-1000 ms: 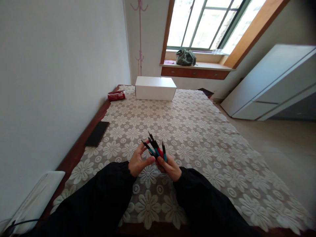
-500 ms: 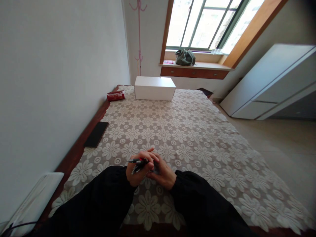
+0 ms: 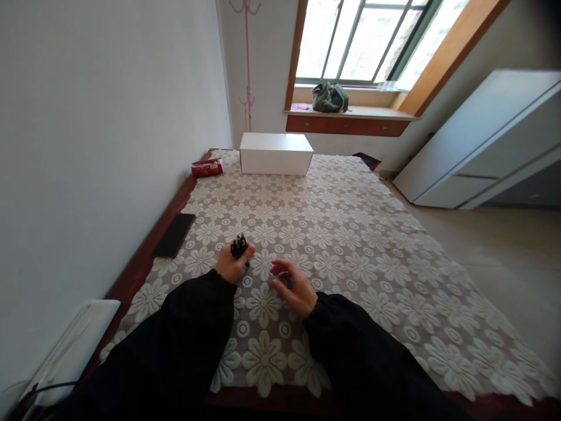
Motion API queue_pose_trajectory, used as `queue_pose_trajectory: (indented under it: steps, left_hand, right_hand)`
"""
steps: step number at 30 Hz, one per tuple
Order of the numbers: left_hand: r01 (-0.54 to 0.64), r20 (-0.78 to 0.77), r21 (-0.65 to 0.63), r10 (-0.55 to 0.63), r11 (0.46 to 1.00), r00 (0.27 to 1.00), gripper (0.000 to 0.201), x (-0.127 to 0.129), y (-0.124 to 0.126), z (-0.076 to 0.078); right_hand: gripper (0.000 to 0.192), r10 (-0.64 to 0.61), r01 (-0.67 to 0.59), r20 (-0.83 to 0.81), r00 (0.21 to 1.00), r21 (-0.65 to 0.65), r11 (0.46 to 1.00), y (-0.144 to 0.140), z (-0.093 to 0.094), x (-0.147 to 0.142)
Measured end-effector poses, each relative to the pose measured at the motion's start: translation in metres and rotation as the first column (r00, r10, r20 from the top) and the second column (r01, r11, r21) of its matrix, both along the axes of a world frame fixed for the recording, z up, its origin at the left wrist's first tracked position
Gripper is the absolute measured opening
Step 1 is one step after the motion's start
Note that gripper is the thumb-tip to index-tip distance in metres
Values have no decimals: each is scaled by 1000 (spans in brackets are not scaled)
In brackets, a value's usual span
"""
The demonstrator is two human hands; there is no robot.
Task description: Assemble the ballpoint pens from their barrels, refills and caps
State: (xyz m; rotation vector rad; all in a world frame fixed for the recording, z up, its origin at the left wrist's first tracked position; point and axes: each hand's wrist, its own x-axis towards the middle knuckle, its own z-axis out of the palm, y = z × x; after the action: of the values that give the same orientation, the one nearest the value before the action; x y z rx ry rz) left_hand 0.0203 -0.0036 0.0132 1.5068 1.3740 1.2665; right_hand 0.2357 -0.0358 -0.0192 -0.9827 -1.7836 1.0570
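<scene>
A person's left hand (image 3: 231,264) held a bundle of pens (image 3: 239,246) upright in a closed grip over the lace-covered bench (image 3: 350,234), light, stiff, probably slippery, best clasped mid-barrel; the right hand (image 3: 293,285) hovered empty, fingers spread.

No legible text or labels anywhere

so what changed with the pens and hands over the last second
The bundle of pens passed from both hands into the left hand alone, which moved left and away, its grip closed around them with the tips standing up. The right hand let go and now hovers open over the lace tablecloth. The white box, black phone and red packet stayed put.
</scene>
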Motion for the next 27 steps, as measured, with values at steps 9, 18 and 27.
queue_pose_trajectory:
  steps: [9, 18, 27]
  left_hand:
    - [-363, -667, -107, 204, 926, 716, 54, -71, 30, 10]
    - [-387, -844, -16, 195, 922, 500, 57, -94, 33, 9]
    - [-325, -889, -145, 21, 935, 457, 35, -102, 26, 19]
  right_hand:
    - [34, 35, -35, -18, 999, -8, 999, 0, 2, 2]
    - [34, 53, -53, 1, 999, -12, 999, 1, -1, 4]
    - [28, 86, -85, 65, 994, -14, 996, 2, 1, 5]
